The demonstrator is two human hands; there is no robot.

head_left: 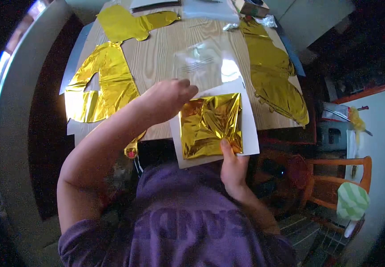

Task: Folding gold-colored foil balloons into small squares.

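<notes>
My right hand [234, 167] grips the lower edge of a white card [251, 129], its thumb pressing on a folded gold foil balloon [211, 127] that lies on the card. Both are held over the table's near edge. My left hand [174, 95] is closed, its fingers curled by the upper left corner of the folded foil. Whatever it may pinch is hidden. Just beyond the card, a clear plastic bag [197, 60] lies on the wooden table [150, 62].
Flat gold foil balloons lie at the table's back left [128, 24], left side [108, 82] and right side [272, 66]. A clear plastic sheet [210, 11] and an open box [251, 8] are at the back. On the right stands a wooden chair [337, 180].
</notes>
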